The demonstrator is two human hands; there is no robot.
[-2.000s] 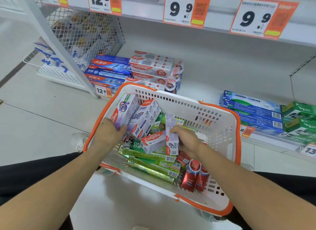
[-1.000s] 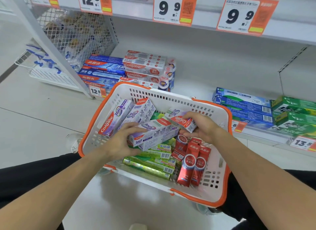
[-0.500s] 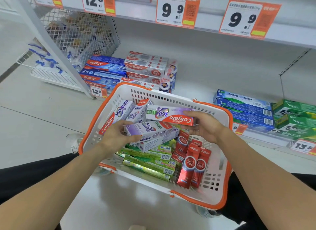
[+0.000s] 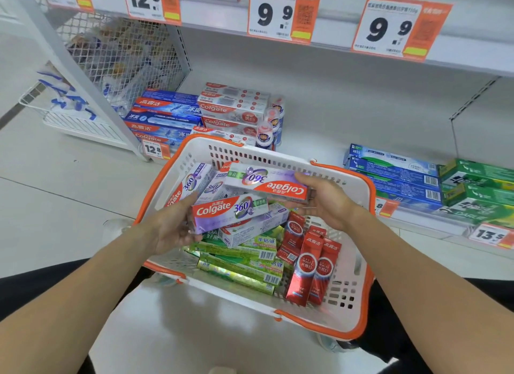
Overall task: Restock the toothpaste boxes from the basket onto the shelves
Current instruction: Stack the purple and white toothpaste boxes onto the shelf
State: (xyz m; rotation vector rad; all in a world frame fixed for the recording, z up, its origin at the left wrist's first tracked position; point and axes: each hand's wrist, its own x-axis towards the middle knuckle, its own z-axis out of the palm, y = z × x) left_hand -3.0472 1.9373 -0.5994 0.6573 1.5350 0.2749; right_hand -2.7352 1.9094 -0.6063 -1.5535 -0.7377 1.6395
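A white basket with an orange rim (image 4: 358, 295) sits on the floor before the bottom shelf (image 4: 319, 139). It holds several toothpaste boxes: purple Colgate 360, green ones (image 4: 242, 265) and red ones (image 4: 306, 270). My left hand (image 4: 169, 229) grips one purple Colgate 360 box (image 4: 230, 212) above the basket's left half. My right hand (image 4: 325, 204) holds a second purple Colgate 360 box (image 4: 267, 183), turned upside down, just above the basket's far rim.
On the bottom shelf, stacked blue and white Colgate boxes (image 4: 200, 114) stand at the left and blue and green boxes (image 4: 417, 178) at the right, with bare shelf between. Price tags (image 4: 283, 13) hang from the upper shelf edge. A wire rack (image 4: 78, 117) stands far left.
Both hands dug into the basket, each took a purple Colgate 360 box, and lifted it up. The right hand's box now lies level above the far rim.
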